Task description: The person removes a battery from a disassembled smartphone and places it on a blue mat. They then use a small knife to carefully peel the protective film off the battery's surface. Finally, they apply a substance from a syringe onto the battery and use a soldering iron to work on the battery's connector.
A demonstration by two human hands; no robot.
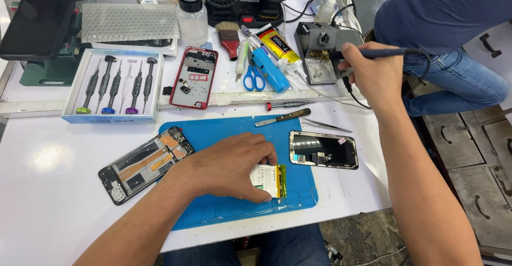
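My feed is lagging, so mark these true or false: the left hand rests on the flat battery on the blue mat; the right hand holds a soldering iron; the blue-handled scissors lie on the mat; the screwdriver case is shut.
1. The left hand rests on the flat white-and-yellow battery on the blue silicone mat. True.
2. The right hand holds a dark pen-shaped soldering iron. True.
3. The blue-handled scissors lie on the mat. False: they lie behind it, by the red phone frame.
4. The white screwdriver case is shut. False: it is open, tools showing.
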